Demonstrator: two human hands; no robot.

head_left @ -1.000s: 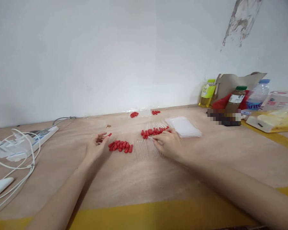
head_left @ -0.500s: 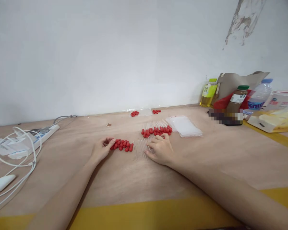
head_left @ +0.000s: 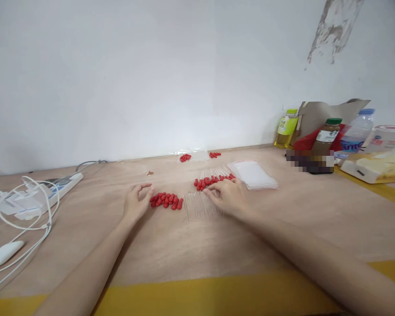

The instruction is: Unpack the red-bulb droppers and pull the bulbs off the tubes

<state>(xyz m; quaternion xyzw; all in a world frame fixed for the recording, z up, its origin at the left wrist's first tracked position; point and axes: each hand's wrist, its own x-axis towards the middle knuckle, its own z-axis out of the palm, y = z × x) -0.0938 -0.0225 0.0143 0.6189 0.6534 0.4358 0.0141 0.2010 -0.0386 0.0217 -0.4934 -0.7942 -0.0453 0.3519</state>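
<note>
My left hand [head_left: 136,202] rests on the wooden table [head_left: 191,245] with its fingers curled in a pinch, right beside a small pile of red rubber caps [head_left: 167,201]. What the pinch holds is hidden. My right hand [head_left: 226,195] lies over a row of clear thin tubes [head_left: 200,206], fingers bent and pressed on them. Just behind its fingertips lies a bundle of tubes with red caps fitted [head_left: 213,179].
A stack of clear plastic bags [head_left: 253,174] lies right of the capped tubes. More red caps [head_left: 184,156] sit near the wall. A power strip with white cables [head_left: 36,193] is at the left. Bottles [head_left: 326,135] and a paper bag [head_left: 329,113] stand at the right.
My left hand put down a red cap, reached to the pile and now pinches beside it. My right hand slid along the clear tubes and came back toward the capped bundle.
</note>
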